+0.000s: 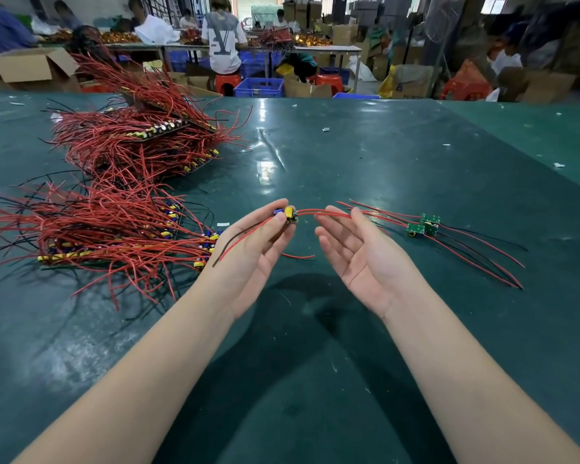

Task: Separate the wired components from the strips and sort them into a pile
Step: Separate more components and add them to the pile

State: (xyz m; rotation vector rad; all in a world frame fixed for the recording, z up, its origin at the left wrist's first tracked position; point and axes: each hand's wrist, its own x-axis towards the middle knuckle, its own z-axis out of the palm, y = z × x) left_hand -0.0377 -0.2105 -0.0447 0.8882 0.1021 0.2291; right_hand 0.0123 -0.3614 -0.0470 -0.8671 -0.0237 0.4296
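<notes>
Two separated wired components (423,225) lying on the green table (382,155), one more (290,215) in hand. Two heaps of strips: far (141,142) and near (108,229); strip count per heap unreadable under red wires.

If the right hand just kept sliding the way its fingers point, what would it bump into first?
The right hand points up and leftward, so it would probably meet the small wired component that the left hand pinches, brushing its red wires first. Depth is hard to judge.

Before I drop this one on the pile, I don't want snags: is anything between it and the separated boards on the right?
The open right hand sits between the held component and the pile; otherwise only bare table.
</notes>
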